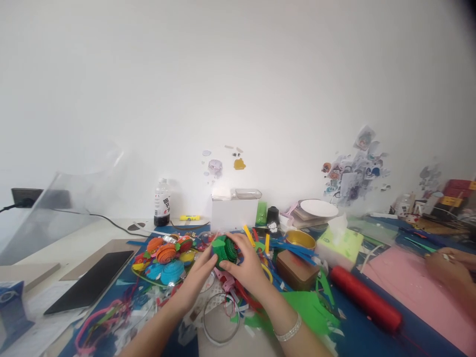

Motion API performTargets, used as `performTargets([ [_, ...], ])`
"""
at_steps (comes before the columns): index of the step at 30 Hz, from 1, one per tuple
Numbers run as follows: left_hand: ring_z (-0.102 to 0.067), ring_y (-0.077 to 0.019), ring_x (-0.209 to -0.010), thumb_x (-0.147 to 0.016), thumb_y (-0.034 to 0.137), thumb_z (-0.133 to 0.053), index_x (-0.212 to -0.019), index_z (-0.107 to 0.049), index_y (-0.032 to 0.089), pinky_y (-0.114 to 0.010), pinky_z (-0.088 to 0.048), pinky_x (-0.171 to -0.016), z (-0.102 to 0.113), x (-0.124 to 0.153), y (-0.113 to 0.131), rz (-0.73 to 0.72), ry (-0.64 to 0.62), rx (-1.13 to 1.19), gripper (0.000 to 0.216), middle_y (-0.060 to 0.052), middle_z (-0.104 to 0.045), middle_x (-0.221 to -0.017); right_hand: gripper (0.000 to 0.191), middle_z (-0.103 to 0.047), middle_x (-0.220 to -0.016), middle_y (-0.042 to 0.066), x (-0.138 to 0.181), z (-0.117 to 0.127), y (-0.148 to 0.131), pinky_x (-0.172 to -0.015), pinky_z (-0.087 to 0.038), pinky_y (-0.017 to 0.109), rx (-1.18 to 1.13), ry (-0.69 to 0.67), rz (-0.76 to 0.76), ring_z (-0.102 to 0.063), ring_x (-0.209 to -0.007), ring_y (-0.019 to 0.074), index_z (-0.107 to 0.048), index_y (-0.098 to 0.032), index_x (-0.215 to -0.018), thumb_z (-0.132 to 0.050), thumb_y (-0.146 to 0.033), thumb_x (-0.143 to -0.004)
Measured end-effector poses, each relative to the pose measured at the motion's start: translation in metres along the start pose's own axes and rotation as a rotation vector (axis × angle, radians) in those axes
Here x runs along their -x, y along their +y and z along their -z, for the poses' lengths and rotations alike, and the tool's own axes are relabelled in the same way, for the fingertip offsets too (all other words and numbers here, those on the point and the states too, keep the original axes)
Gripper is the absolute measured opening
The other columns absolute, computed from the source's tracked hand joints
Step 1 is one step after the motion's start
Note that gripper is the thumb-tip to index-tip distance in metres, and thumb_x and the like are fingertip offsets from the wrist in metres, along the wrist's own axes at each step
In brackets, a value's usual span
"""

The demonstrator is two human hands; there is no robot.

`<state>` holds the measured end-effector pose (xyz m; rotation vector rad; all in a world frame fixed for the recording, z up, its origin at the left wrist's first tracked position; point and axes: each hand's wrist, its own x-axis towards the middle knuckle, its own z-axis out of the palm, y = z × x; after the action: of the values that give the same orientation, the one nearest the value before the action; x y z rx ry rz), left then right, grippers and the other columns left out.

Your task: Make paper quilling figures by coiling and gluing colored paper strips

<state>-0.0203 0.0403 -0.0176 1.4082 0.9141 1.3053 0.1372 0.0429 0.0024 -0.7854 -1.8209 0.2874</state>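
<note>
Wire ring (221,317): one, flat at the table's (85,235) near edge, just before the wrists.
Left hand (201,277): fingers closed on the green paper ball (225,249) from the left.
Right hand (249,267): clamped on the same ball from the right; hands together.
Green paper ball: one, held above the table's middle.
Red roll (366,297): one, lying toward the right edge.
Paper ball pile (167,255): left of the hands; at least five, exact count unclear.
Tissue pack (340,243): one; one tissue stands out of it.
Gold tin (300,239): one; contents hidden.
White box (232,213): far edge; one clear tub (248,194) on top.
</note>
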Motion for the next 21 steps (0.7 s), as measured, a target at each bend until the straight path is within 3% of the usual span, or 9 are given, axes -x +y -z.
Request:
performTargets([
  [7, -0.033, -0.0285, -0.127, -0.071, 0.055, -0.053, -0.125, -0.047, 0.023, -0.037, -0.032, -0.101, -0.008, 0.000, 0.013, -0.046, 0.020, -0.081, 0.063, -0.005, -0.045, -0.135, 0.050, -0.054, -0.107, 0.007, -0.001, 0.000, 0.001, -0.087, -0.043, 0.033, -0.040, 0.016, 0.005, -0.052, -0.100, 0.0223, -0.052, -0.027, -0.120, -0.062, -0.043, -0.074],
  [21, -0.042, -0.0285, -0.120, -0.069, 0.054, -0.057, -0.123, -0.049, 0.026, -0.040, -0.038, -0.097, -0.007, 0.002, 0.016, 0.000, -0.064, 0.038, 0.062, -0.005, -0.056, -0.124, 0.043, -0.055, -0.104, 0.005, -0.001, 0.003, -0.003, -0.085, -0.044, 0.032, 0.010, 0.028, 0.001, -0.053, -0.097, 0.0204, -0.054, -0.027, -0.117, -0.060, -0.027, -0.075],
])
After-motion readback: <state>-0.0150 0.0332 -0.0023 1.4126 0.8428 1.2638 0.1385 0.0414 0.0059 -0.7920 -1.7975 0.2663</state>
